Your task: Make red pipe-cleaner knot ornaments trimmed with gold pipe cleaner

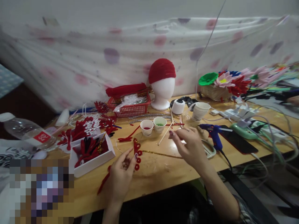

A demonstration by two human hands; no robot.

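My left hand (123,171) pinches a red looped ornament (137,152) with gold trim, held above the wooden table (161,174). From the ornament a thin gold strand (161,153) runs right, passing below my right hand (188,144). The right fingers are bent together near the table's middle; whatever they grip, if anything, is too small to make out. Just beyond the hands stand a paper cup with red bits (147,128) and one with green beads (160,125). A thin wooden stick (165,133) lies beside them.
A white box (93,158) of red pieces and a plastic bottle (28,132) are at left. Behind are a red basket (130,109) and a foam head (163,90). A blue glue gun (214,137), black phone (240,141) and cables lie right.
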